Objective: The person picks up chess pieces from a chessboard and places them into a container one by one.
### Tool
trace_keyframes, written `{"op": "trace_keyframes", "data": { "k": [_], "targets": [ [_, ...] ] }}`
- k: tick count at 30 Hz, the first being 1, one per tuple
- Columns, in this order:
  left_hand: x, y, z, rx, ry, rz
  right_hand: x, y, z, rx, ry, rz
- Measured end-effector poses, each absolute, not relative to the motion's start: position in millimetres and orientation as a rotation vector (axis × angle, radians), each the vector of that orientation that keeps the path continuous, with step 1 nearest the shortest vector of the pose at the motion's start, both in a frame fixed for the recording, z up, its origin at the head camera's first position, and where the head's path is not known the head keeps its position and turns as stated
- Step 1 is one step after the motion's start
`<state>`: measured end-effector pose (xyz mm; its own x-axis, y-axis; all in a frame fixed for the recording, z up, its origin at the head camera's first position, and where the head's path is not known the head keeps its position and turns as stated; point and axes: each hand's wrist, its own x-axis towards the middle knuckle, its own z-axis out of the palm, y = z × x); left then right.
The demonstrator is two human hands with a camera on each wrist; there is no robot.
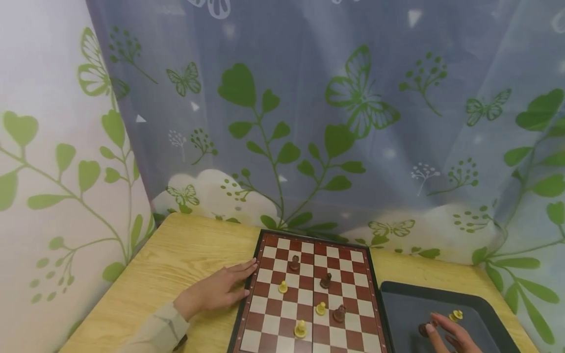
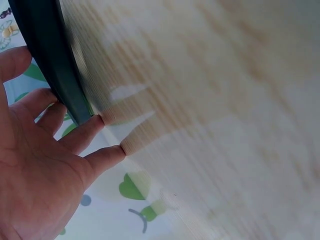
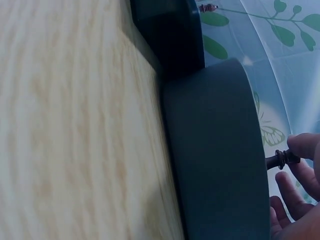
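My left hand [image 1: 216, 289] lies beside the chessboard [image 1: 306, 296], its fingers stretched out to touch the board's left edge. In the left wrist view, fingertips [image 2: 90, 127] meet the dark side of the board close to the wooden table. Over the dark tray [image 1: 397, 289] on the right, my right hand [image 1: 454, 333] pinches a dark brown chess piece [image 3: 282, 159] between thumb and fingers. A yellow chess piece [image 1: 456, 315] lies in the tray, just beyond that hand.
Three brown pieces, among them one at the back [image 1: 294, 263], stand on the board with three yellow pieces, the nearest being a yellow pawn [image 1: 300, 329]. The tray stands against the board's right side. A leaf-patterned curtain [image 1: 287, 122] hangs behind the wooden table [image 1: 176, 245].
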<state>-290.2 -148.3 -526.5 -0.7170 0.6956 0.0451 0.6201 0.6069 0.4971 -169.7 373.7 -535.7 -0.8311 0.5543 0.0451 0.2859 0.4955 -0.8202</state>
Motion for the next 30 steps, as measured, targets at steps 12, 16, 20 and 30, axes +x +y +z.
{"op": "trace_keyframes", "data": {
  "k": [12,16,20,30],
  "targets": [
    [-291,-144,-530,1.105,2.684,0.72,-160,377,-537,-0.815,-2.31,1.121],
    [-290,-144,-529,1.089,2.688,0.707,-160,378,-535,-0.806,-2.346,1.139],
    [-290,-146,-526,1.081,2.695,0.717,-161,375,-529,-0.809,-2.319,1.197],
    [-291,-148,-529,1.092,2.699,0.71,-160,366,-525,-0.799,-2.294,1.156]
  ]
}}
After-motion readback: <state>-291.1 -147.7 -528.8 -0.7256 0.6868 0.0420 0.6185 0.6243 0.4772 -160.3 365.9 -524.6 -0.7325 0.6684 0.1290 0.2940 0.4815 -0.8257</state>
